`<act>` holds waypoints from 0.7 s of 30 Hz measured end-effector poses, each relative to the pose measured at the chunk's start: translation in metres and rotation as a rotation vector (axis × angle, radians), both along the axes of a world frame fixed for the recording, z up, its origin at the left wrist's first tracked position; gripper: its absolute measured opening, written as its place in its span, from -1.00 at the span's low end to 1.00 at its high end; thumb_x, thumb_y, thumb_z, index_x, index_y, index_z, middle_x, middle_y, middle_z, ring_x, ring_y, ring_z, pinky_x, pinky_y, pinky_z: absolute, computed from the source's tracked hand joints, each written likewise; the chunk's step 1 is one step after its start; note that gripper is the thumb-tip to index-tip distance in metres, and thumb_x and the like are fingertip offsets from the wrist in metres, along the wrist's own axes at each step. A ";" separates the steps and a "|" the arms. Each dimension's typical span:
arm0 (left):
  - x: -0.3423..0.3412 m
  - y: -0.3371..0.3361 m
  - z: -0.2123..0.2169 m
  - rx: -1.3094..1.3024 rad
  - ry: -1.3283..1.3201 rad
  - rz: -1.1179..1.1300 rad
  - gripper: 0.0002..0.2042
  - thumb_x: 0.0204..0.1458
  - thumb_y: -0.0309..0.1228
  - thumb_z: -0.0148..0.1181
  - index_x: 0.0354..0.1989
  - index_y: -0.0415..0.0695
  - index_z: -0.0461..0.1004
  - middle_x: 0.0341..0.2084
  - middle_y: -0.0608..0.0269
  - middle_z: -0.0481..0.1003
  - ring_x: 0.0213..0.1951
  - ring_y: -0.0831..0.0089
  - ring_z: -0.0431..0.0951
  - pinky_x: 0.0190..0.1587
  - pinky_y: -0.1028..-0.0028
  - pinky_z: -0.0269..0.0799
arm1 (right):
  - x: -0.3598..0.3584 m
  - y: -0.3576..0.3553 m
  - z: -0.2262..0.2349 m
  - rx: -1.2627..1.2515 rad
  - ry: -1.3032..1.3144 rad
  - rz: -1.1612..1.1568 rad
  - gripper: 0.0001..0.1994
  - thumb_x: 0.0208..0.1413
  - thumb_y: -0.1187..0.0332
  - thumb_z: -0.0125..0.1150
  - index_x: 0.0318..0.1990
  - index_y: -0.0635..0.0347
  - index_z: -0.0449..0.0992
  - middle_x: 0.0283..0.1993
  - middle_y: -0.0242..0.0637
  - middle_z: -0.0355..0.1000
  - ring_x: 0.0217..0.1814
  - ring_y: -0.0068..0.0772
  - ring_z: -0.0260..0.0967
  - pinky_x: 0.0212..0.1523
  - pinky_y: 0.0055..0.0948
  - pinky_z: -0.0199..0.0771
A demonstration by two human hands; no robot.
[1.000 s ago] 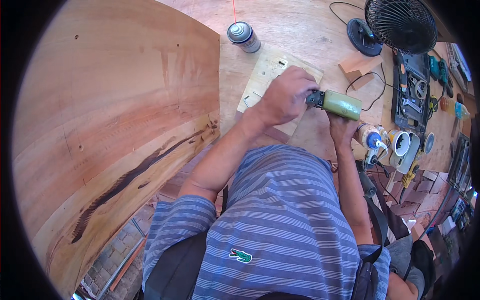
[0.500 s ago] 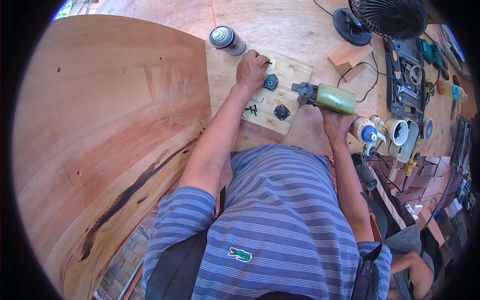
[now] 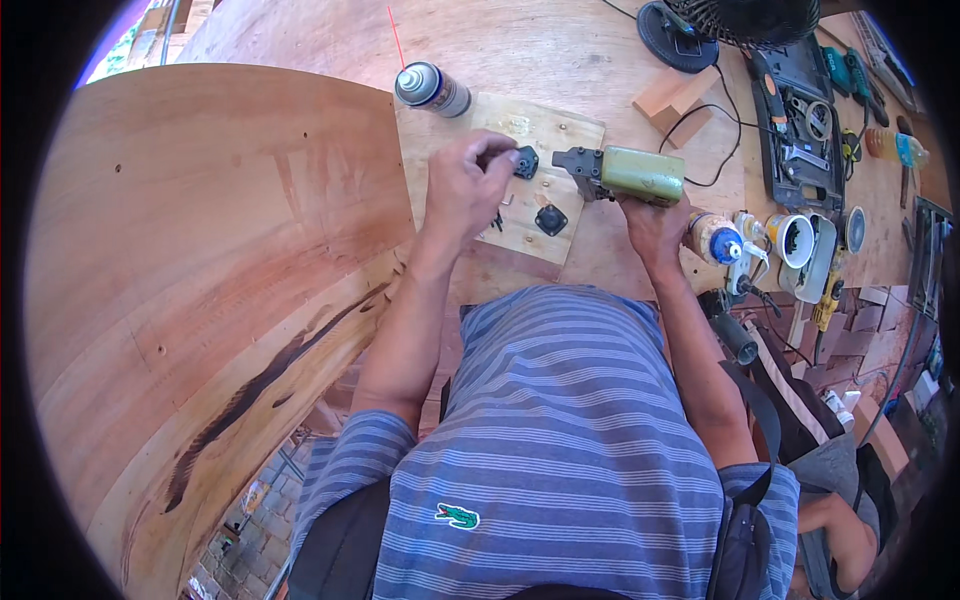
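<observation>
Gripping a green tool [image 3: 640,175] in the head view, the right hand [image 3: 657,228] is supporting it from below, black end pointing toward the left hand [image 3: 465,185]. That hand is bending its thumb and fingertips close together beside a black part [image 3: 527,162]; whether they are pinching anything, I cannot tell. Beyond it, a spray can [image 3: 433,90] is standing on the bench [image 3: 540,50].
</observation>
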State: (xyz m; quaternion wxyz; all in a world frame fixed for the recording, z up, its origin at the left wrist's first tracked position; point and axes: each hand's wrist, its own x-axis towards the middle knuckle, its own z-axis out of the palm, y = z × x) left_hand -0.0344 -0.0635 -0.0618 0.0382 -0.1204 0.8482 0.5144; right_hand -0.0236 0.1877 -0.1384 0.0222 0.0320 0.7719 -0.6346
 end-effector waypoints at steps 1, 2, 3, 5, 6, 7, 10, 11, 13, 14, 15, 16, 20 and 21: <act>0.006 0.006 0.009 0.048 0.036 -0.012 -0.88 0.11 -0.53 0.32 -0.22 -0.28 0.69 -0.42 0.09 0.66 -0.41 0.42 0.63 -0.32 0.45 0.52 | -0.001 -0.001 0.002 -0.001 0.006 0.005 -0.65 0.02 0.66 0.42 0.01 0.29 0.59 -0.08 -0.23 0.63 -0.04 -0.43 0.59 -0.01 -0.43 0.57; 0.010 0.011 0.016 0.095 0.072 -0.026 -0.88 0.13 -0.55 0.33 -0.20 -0.30 0.68 -0.43 0.17 0.65 -0.40 0.53 0.60 -0.33 0.51 0.49 | -0.001 -0.002 0.005 -0.001 0.012 0.010 -0.64 0.02 0.67 0.41 0.00 0.29 0.59 -0.08 -0.23 0.63 -0.04 -0.43 0.59 -0.01 -0.43 0.57; 0.012 0.014 0.019 0.143 0.108 -0.040 -0.88 0.14 -0.56 0.34 -0.19 -0.32 0.68 -0.44 0.24 0.65 -0.39 0.64 0.57 -0.34 0.57 0.47 | -0.001 -0.003 0.006 -0.002 0.018 0.013 -0.64 0.01 0.67 0.41 0.00 0.28 0.59 -0.09 -0.23 0.63 -0.04 -0.43 0.59 -0.01 -0.44 0.57; 0.013 0.020 0.020 0.086 0.157 -0.100 -0.88 0.13 -0.62 0.33 -0.18 -0.31 0.68 -0.44 0.22 0.65 -0.40 0.62 0.58 -0.35 0.58 0.47 | -0.001 -0.005 0.004 -0.013 0.017 0.006 -0.65 0.00 0.68 0.40 -0.02 0.29 0.59 -0.10 -0.24 0.62 -0.05 -0.42 0.59 -0.01 -0.43 0.57; 0.012 0.021 0.021 0.058 0.182 -0.131 -0.88 0.12 -0.64 0.32 -0.18 -0.30 0.69 -0.44 0.21 0.65 -0.40 0.61 0.59 -0.35 0.58 0.47 | 0.000 -0.005 0.004 -0.019 0.016 0.001 -0.65 -0.01 0.68 0.40 -0.03 0.29 0.59 -0.10 -0.24 0.62 -0.05 -0.42 0.59 -0.01 -0.43 0.57; 0.012 0.022 0.019 0.036 0.203 -0.148 -0.88 0.12 -0.64 0.32 -0.18 -0.30 0.69 -0.43 0.20 0.65 -0.40 0.60 0.59 -0.35 0.57 0.47 | 0.000 -0.006 0.005 -0.025 0.019 -0.002 -0.66 -0.02 0.68 0.40 -0.04 0.29 0.59 -0.11 -0.24 0.61 -0.06 -0.40 0.59 -0.02 -0.43 0.57; 0.012 0.025 0.014 -0.027 0.253 -0.195 -0.88 0.12 -0.64 0.31 -0.19 -0.30 0.68 -0.42 0.16 0.66 -0.41 0.57 0.60 -0.36 0.55 0.48 | 0.002 -0.010 0.006 -0.027 0.045 -0.009 -0.67 -0.04 0.68 0.40 -0.06 0.28 0.60 -0.15 -0.23 0.59 -0.09 -0.36 0.59 -0.05 -0.40 0.56; 0.012 0.026 0.013 -0.045 0.262 -0.208 -0.88 0.11 -0.64 0.31 -0.19 -0.30 0.68 -0.42 0.15 0.66 -0.41 0.56 0.60 -0.37 0.54 0.48 | 0.002 -0.011 0.006 -0.018 0.065 -0.009 -0.67 -0.05 0.68 0.40 -0.07 0.28 0.61 -0.16 -0.23 0.59 -0.11 -0.34 0.59 -0.06 -0.39 0.56; 0.013 0.027 0.012 -0.076 0.273 -0.228 -0.88 0.11 -0.64 0.31 -0.19 -0.30 0.68 -0.41 0.13 0.66 -0.42 0.53 0.61 -0.37 0.52 0.49 | 0.002 -0.009 0.003 0.023 0.093 0.020 -0.64 -0.04 0.68 0.42 -0.04 0.28 0.60 -0.14 -0.23 0.60 -0.09 -0.35 0.59 -0.05 -0.39 0.57; 0.013 0.028 0.012 -0.088 0.275 -0.235 -0.88 0.11 -0.64 0.31 -0.19 -0.30 0.68 -0.42 0.12 0.66 -0.42 0.52 0.61 -0.37 0.51 0.49 | 0.002 -0.008 0.001 0.055 0.103 0.049 -0.62 -0.01 0.67 0.43 0.01 0.28 0.59 -0.11 -0.24 0.62 -0.06 -0.39 0.59 -0.01 -0.40 0.57; 0.014 0.028 0.012 -0.101 0.277 -0.243 -0.88 0.11 -0.64 0.31 -0.19 -0.30 0.68 -0.42 0.11 0.66 -0.42 0.51 0.62 -0.37 0.50 0.49 | 0.002 -0.007 0.000 0.087 0.113 0.078 -0.60 0.01 0.66 0.45 0.05 0.28 0.57 -0.08 -0.26 0.64 -0.03 -0.43 0.60 0.02 -0.42 0.58; 0.014 0.028 0.013 -0.112 0.278 -0.245 -0.88 0.11 -0.63 0.31 -0.19 -0.30 0.68 -0.42 0.11 0.66 -0.43 0.51 0.62 -0.37 0.50 0.49 | 0.002 -0.007 -0.001 0.096 0.114 0.082 -0.60 0.01 0.66 0.45 0.05 0.28 0.57 -0.08 -0.26 0.64 -0.03 -0.43 0.60 0.02 -0.42 0.58; 0.016 0.028 0.014 -0.133 0.281 -0.246 -0.88 0.11 -0.63 0.31 -0.20 -0.30 0.68 -0.43 0.11 0.65 -0.44 0.50 0.61 -0.39 0.49 0.48 | 0.003 -0.007 0.000 0.109 0.095 0.087 -0.60 0.02 0.67 0.44 0.05 0.28 0.57 -0.06 -0.27 0.63 -0.03 -0.44 0.59 0.02 -0.43 0.58; 0.016 0.028 0.014 -0.131 0.282 -0.245 -0.88 0.11 -0.63 0.31 -0.20 -0.30 0.68 -0.44 0.11 0.65 -0.44 0.50 0.61 -0.40 0.48 0.47 | 0.003 -0.007 0.001 0.107 0.084 0.087 -0.60 0.02 0.67 0.44 0.05 0.28 0.57 -0.06 -0.27 0.63 -0.02 -0.44 0.59 0.02 -0.43 0.58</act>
